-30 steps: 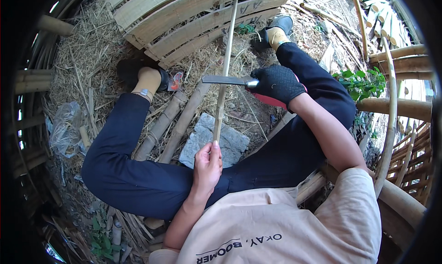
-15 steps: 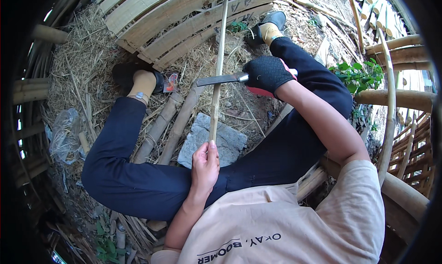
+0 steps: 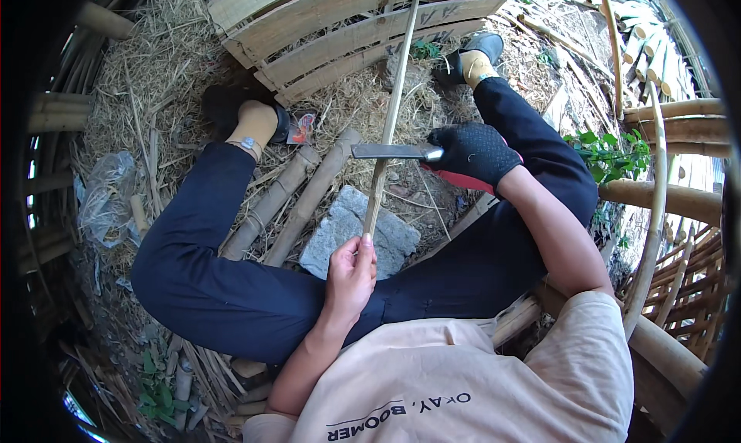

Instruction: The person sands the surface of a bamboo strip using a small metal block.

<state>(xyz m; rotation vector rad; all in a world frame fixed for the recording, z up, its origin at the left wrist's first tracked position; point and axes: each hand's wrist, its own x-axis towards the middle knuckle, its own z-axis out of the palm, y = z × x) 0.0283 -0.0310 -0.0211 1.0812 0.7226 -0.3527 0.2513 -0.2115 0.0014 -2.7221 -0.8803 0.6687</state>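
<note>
A long, pale bamboo strip (image 3: pixel 396 96) points away from me, and my bare left hand (image 3: pixel 352 277) pinches its near end with the thumb on top. My right hand (image 3: pixel 475 159), in a black and red glove, is wrapped round the handle of a knife (image 3: pixel 390 151). The knife's flat, squared blade lies across the strip, touching or just over it, about midway along. Most of the handle is hidden in the glove. Under the strip's near part sits a rough grey stone block (image 3: pixel 360 231) on the ground, between my legs.
A slatted wooden panel (image 3: pixel 332 38) stands ahead, by the strip's far end. Two bamboo poles (image 3: pixel 312 200) lie left of the stone. A clear plastic bag (image 3: pixel 108 200) rests on the straw at far left. Bamboo rails (image 3: pixel 656 198) and a leafy plant (image 3: pixel 610 156) are at right.
The knife has shifted a little toward me along the strip, with my right hand. My left hand keeps its pinch on the near end. The whole view has shifted slightly.
</note>
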